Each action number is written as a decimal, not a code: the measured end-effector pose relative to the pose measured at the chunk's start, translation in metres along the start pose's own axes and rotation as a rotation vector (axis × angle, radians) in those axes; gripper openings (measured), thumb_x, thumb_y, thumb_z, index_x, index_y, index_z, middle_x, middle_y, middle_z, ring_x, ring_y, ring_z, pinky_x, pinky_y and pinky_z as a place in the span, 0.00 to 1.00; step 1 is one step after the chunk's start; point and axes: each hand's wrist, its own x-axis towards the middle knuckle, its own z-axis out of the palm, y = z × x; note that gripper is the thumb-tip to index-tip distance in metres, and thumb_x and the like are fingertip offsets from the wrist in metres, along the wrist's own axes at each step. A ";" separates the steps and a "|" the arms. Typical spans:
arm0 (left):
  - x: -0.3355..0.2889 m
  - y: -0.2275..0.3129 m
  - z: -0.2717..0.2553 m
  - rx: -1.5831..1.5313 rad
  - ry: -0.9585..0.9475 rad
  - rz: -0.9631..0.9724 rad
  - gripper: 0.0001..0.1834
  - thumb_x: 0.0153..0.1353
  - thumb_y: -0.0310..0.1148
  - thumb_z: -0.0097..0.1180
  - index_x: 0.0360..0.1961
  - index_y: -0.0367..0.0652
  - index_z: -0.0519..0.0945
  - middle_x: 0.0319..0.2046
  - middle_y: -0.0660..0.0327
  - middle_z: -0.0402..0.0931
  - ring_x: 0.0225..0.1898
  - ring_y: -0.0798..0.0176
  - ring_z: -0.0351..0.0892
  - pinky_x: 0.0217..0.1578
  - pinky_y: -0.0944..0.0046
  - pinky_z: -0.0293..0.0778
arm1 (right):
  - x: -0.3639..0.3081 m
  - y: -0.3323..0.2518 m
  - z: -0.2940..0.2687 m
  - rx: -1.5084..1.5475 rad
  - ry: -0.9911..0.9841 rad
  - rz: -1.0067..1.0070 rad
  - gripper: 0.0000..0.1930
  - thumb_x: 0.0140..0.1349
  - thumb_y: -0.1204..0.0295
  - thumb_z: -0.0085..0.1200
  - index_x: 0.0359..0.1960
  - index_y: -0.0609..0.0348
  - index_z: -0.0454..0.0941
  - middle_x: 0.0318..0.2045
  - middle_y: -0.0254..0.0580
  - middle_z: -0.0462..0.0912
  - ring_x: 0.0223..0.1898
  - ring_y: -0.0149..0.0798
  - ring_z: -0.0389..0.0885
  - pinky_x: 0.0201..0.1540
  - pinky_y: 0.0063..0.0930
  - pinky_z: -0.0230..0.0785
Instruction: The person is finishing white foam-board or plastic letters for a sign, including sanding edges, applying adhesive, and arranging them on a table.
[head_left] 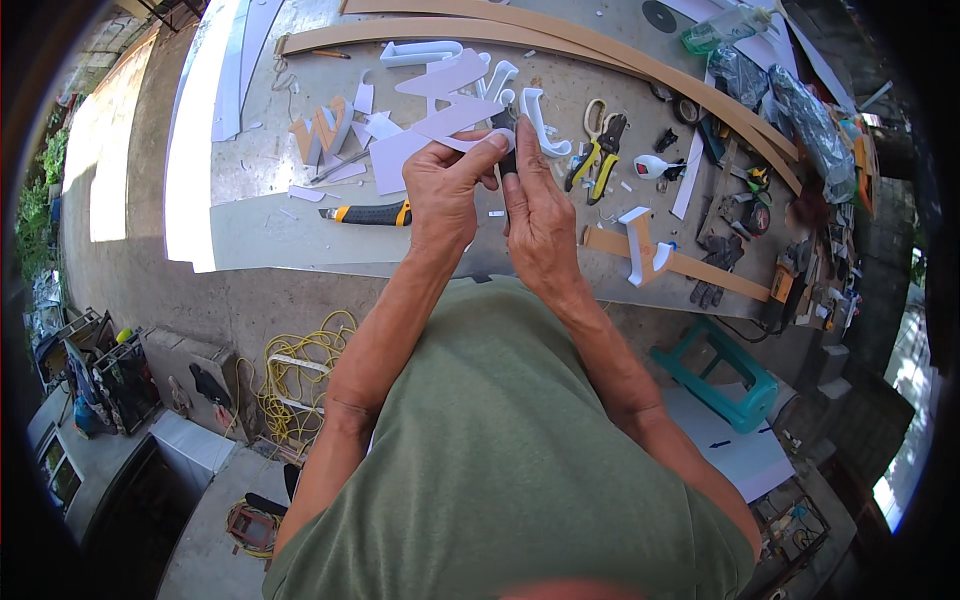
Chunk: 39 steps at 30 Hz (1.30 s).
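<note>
My left hand [445,195] pinches a thin white strip [460,143] between thumb and fingers. Close beside it, my right hand [541,215] is closed round a black-handled tool [508,160], with its index finger stretched along it; the tool's kind is partly hidden. Just beyond both hands lies a zigzag-cut white sheet [455,78], with white letter-shaped pieces [540,125] around it. A yellow-and-black utility knife [368,214] rests left of my left wrist. To the right of my right hand are yellow-and-black snips [600,160].
Long brown strips [480,33] curve across the far side of the table. A small white glue bottle [655,167], a clear green bottle [725,30] and assorted tools crowd the right. Another brown-and-white piece [640,245] sits near the front edge. A teal stool [745,395] stands below.
</note>
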 end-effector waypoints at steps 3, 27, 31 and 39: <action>-0.001 -0.003 -0.002 -0.040 0.003 -0.007 0.11 0.53 0.25 0.70 0.35 0.30 0.84 0.27 0.56 0.83 0.22 0.71 0.76 0.23 0.72 0.69 | -0.001 -0.002 -0.002 -0.027 0.009 -0.054 0.27 0.70 0.76 0.43 0.70 0.65 0.56 0.67 0.59 0.64 0.67 0.56 0.65 0.65 0.39 0.63; -0.008 0.000 -0.016 -0.015 -0.162 -0.049 0.09 0.53 0.25 0.69 0.35 0.33 0.84 0.27 0.56 0.83 0.24 0.70 0.77 0.23 0.71 0.70 | 0.002 -0.012 -0.067 0.070 -0.277 0.053 0.22 0.69 0.77 0.46 0.64 0.59 0.69 0.61 0.50 0.74 0.62 0.46 0.74 0.61 0.32 0.67; -0.011 0.005 -0.015 0.055 -0.269 -0.105 0.10 0.53 0.25 0.69 0.36 0.34 0.84 0.28 0.55 0.84 0.24 0.70 0.77 0.23 0.71 0.70 | 0.022 -0.008 -0.085 -0.013 -0.470 -0.037 0.23 0.67 0.77 0.48 0.64 0.57 0.70 0.61 0.47 0.75 0.61 0.47 0.75 0.62 0.35 0.67; -0.007 0.003 -0.029 0.068 -0.294 -0.119 0.09 0.54 0.24 0.67 0.38 0.36 0.84 0.30 0.57 0.84 0.29 0.70 0.80 0.24 0.70 0.70 | 0.022 -0.011 -0.086 -0.005 -0.549 0.020 0.22 0.68 0.76 0.48 0.64 0.58 0.70 0.60 0.47 0.76 0.62 0.47 0.74 0.63 0.36 0.66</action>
